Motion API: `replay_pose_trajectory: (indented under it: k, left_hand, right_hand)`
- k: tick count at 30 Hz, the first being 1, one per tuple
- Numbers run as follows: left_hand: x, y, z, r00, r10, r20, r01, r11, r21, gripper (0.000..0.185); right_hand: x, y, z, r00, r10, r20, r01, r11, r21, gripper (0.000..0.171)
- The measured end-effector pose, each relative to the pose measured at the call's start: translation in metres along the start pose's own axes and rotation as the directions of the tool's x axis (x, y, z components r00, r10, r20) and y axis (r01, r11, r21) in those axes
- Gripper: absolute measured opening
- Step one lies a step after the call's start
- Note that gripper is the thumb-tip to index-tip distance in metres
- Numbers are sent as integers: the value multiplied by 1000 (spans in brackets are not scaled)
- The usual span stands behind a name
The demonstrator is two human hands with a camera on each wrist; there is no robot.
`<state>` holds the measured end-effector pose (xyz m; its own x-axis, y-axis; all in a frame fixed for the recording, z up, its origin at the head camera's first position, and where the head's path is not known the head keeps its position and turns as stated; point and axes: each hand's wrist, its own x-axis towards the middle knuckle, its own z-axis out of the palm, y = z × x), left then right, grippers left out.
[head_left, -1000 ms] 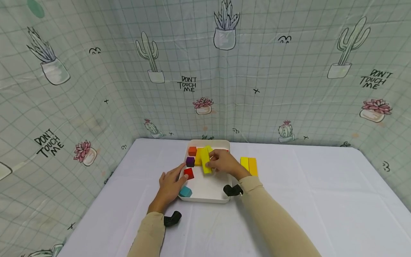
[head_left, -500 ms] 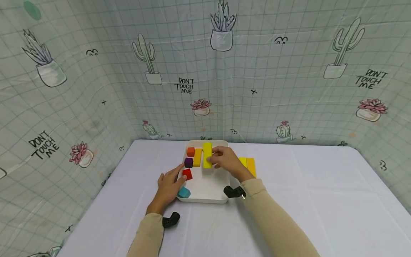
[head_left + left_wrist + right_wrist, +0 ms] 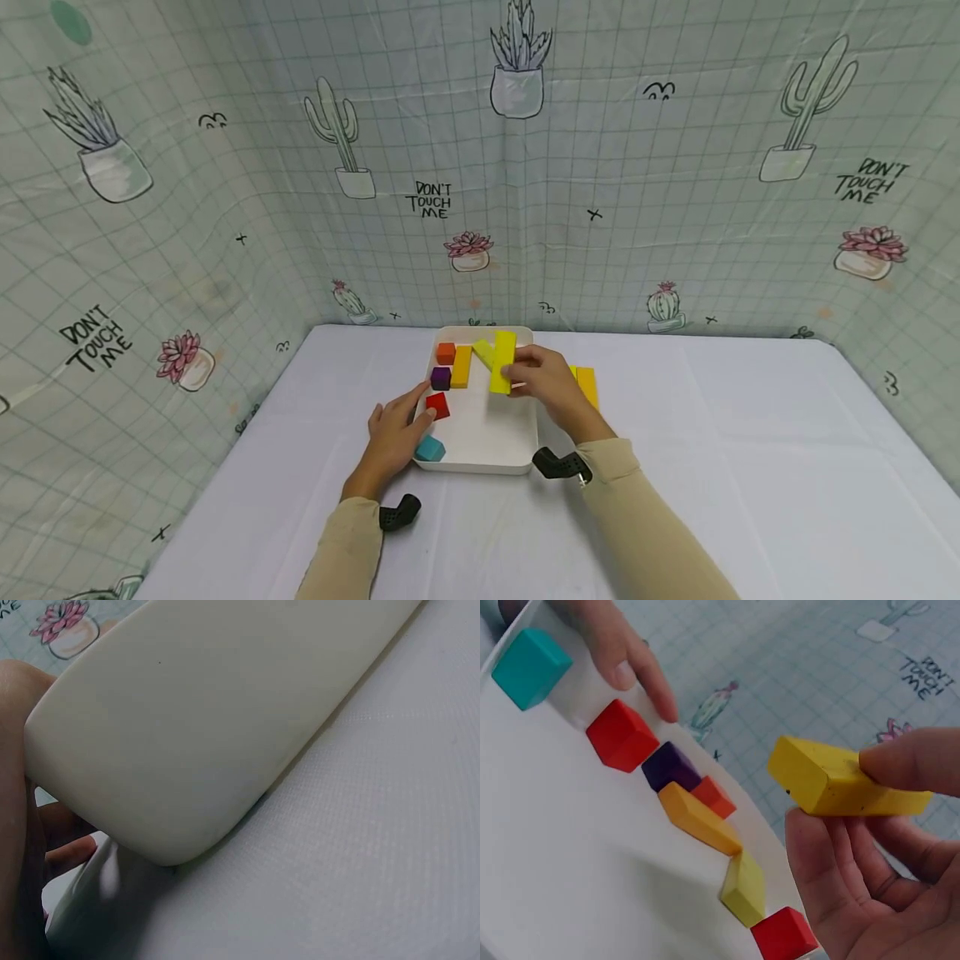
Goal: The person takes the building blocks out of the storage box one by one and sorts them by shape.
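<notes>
Blocks (image 3: pixel 450 367) in tray's (image 3: pixel 480 454) left half; two bars (image 3: pixel 583 382) right of tray, on table (image 3: pixel 750 467).

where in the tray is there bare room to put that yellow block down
Free: the tray's middle and near-right floor, between the red cube, teal cube and right wall. Crowded: the left side and far edge, with the orange cube, purple cube and long blocks. The right hand holds the yellow block; the left hand rests at the left rim.

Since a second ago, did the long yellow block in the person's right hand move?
Yes. The right hand holds the long yellow block, and it has gone rightward and up off the white tray, away from the purple cube.
</notes>
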<state>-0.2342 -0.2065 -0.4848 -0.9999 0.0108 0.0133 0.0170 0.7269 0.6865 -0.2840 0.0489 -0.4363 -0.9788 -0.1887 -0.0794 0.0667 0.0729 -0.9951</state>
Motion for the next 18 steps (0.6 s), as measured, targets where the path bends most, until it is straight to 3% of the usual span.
replay_pose_trajectory:
  k: [6,18]
  left_hand:
    - [1,4,2,1000,-14,5,14,1000,0,58]
    - [2,12,4,999,-51,-6,51,999,-6,58]
  right_hand:
    - [-9,-5,-10,1000,0,-23,0,999,34,39]
    - [-18,-19,-31,998,-55,31,55,998,12,44]
